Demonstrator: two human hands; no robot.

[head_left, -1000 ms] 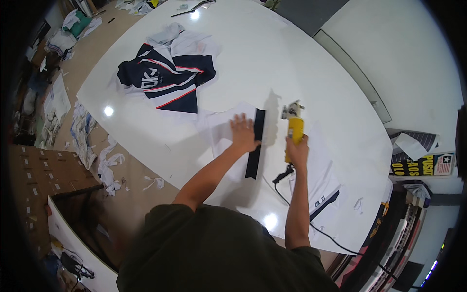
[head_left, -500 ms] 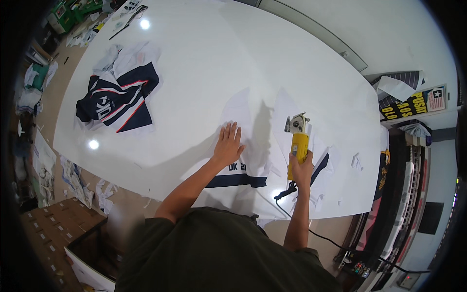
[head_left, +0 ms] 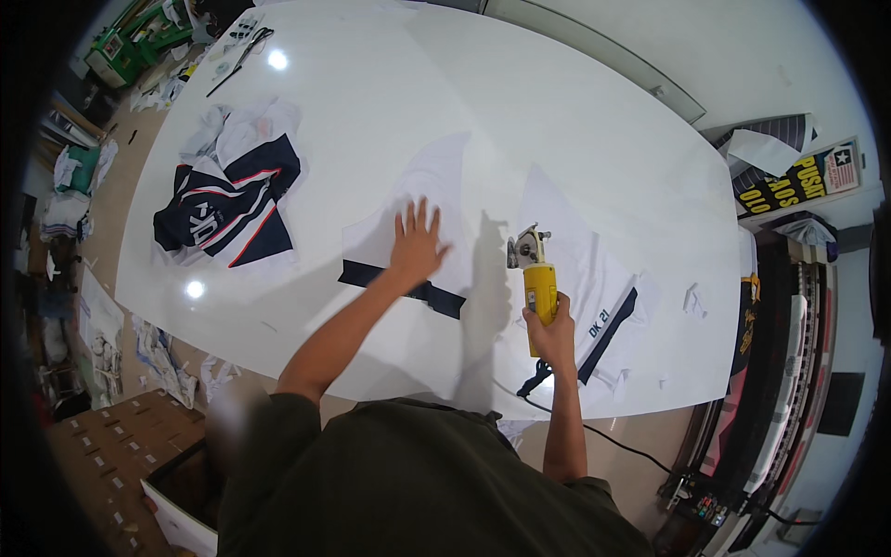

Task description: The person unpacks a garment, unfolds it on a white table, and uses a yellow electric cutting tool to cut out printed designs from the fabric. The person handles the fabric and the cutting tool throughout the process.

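Note:
My left hand (head_left: 417, 243) is spread over a white fabric panel (head_left: 371, 239) with a dark navy band along its near edge. The fingers are apart and nothing is in them. In my right hand (head_left: 554, 330) is a yellow handheld electric rotary cutter (head_left: 541, 286), gripped around its body with the metal cutting head pointing away from me. A second white fabric panel (head_left: 568, 227) lies beneath and to the right of the cutter, also with a navy strip and small dark print. The cutter's black cord (head_left: 624, 447) runs off the table edge to the lower right.
A heap of navy, white and red fabric pieces (head_left: 234, 209) lies on the white table (head_left: 362, 56) at left. Black-handled scissors (head_left: 243, 60) rest at the far left corner. Small white scraps (head_left: 692, 299) lie at right. Cardboard boxes (head_left: 116, 455) stand lower left, fabric rolls (head_left: 789, 371) at right.
My left hand and the banded panel have moved away from me and slightly left, the panel turning. My right hand has shifted the cutter left, uncovering more of the right panel.

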